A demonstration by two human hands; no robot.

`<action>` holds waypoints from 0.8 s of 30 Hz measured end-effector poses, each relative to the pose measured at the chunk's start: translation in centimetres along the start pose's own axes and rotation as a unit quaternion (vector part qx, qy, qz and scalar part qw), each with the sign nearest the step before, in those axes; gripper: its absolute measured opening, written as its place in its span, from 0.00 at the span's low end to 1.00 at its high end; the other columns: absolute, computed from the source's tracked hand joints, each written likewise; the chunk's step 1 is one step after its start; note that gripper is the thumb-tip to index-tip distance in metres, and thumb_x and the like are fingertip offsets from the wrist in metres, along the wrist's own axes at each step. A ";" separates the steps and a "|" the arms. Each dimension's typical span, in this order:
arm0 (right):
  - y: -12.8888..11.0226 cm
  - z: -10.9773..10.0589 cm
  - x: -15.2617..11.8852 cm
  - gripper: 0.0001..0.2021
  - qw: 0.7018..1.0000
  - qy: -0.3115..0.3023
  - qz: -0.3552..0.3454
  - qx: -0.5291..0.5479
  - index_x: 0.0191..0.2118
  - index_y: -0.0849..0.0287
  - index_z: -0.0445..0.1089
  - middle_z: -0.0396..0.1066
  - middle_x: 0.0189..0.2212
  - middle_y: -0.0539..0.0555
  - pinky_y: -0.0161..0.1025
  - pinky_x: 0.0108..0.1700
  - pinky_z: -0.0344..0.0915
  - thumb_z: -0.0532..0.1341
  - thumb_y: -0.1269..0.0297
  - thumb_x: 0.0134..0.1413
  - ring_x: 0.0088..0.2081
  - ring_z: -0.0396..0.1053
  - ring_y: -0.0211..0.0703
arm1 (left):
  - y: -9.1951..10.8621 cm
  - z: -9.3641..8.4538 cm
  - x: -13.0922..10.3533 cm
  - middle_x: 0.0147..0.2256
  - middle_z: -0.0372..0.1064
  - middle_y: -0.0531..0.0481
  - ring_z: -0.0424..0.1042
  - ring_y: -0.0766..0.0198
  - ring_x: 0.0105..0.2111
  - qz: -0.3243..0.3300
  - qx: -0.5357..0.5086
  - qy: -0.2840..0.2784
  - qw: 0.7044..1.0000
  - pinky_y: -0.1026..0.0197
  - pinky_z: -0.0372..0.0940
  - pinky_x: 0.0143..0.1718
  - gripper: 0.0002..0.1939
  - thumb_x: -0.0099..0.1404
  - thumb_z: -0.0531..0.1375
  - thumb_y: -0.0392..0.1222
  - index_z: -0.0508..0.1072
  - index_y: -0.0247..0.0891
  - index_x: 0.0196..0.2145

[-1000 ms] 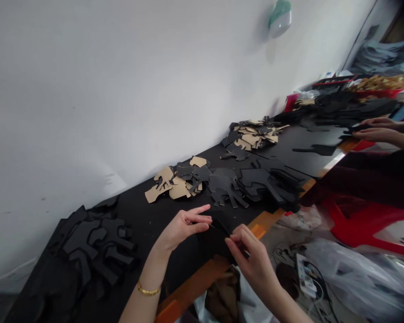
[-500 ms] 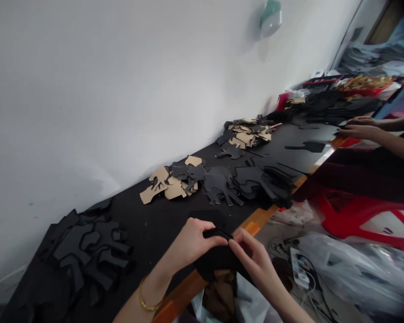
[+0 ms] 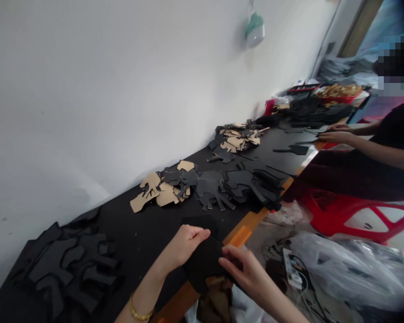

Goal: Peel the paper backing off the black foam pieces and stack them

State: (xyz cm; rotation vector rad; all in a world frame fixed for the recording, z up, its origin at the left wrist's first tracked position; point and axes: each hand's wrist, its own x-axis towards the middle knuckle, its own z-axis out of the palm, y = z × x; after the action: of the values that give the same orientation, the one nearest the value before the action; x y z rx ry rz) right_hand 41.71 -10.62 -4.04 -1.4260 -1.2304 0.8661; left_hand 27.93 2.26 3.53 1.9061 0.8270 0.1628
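White wall backs a long black-topped table [image 3: 144, 233] with an orange front edge, and the view has swung to the right over the last second, bringing a co-worker's arms [image 3: 357, 143] further into sight at the far end. Stacks of black cut-outs [image 3: 252, 184] and a mixed tan-and-black heap [image 3: 164, 188] sit mid-table; another black pile [image 3: 67, 264] lies at the near left. Clear plastic bags [image 3: 353, 269] crowd the floor beside a red stool [image 3: 353, 211]. At the table's near edge the black piece [image 3: 204, 264], a second ago pinched thin between fingertips, now hangs broad and flat. The left hand [image 3: 186, 244] has closed over its upper edge, and the right hand [image 3: 244, 271] pinches its right side, so both have settled into a fuller hold.
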 end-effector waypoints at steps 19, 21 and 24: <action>4.0 -16.8 12.8 0.23 0.917 0.293 -0.067 -0.263 0.54 0.63 0.67 0.75 0.41 0.63 0.50 0.45 0.66 0.56 0.56 0.55 0.43 0.72 0.56 | -3.2 -3.1 18.6 0.52 0.61 0.30 0.58 0.39 0.56 -0.035 0.231 0.324 0.917 0.44 0.54 0.54 0.25 0.57 0.62 0.46 0.67 0.31 0.50; 4.7 -15.3 11.0 0.21 0.918 0.287 -0.096 -0.255 0.53 0.60 0.68 0.75 0.42 0.60 0.49 0.46 0.67 0.55 0.56 0.58 0.43 0.72 0.53 | -3.4 -3.3 19.3 0.50 0.63 0.34 0.60 0.41 0.54 -0.044 0.217 0.328 0.918 0.44 0.54 0.53 0.21 0.52 0.67 0.42 0.69 0.34 0.42; 4.7 -13.0 8.1 0.16 0.920 0.283 -0.137 -0.233 0.48 0.58 0.71 0.75 0.43 0.58 0.48 0.46 0.68 0.53 0.58 0.60 0.44 0.72 0.50 | -3.4 -3.8 19.5 0.44 0.67 0.40 0.66 0.46 0.50 -0.028 0.169 0.334 0.927 0.46 0.58 0.51 0.14 0.49 0.68 0.36 0.69 0.35 0.34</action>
State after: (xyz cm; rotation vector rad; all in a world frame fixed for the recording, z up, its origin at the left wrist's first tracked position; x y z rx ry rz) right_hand 56.87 -5.63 -4.99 -1.6636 -1.1758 -0.0608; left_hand 39.35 17.81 -2.18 2.1696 1.4351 0.7034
